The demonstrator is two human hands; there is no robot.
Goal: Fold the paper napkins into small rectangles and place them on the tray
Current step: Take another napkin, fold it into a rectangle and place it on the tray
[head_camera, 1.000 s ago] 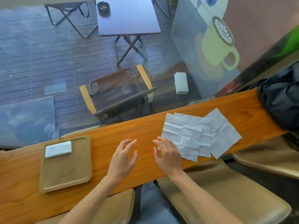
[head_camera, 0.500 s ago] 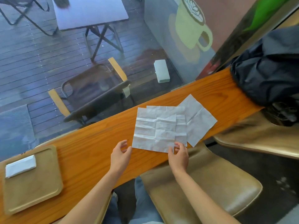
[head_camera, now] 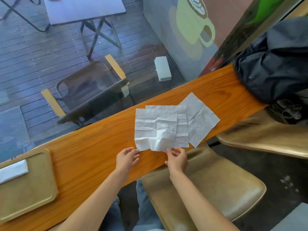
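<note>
At the centre of the frame, on a long orange wooden counter (head_camera: pixel 93 147), three unfolded white paper napkins overlap. The top napkin (head_camera: pixel 155 130) lies frontmost, its near edge lifted slightly. The left hand (head_camera: pixel 127 159) touches that napkin's lower left corner with loosely curled fingers; whether it pinches the paper cannot be told. The right hand (head_camera: pixel 177 159) pinches the lower right corner between thumb and fingertips. At the lower left of the frame sits a tan tray (head_camera: pixel 33 189) holding one folded napkin (head_camera: pixel 12 170), well apart from the hands.
</note>
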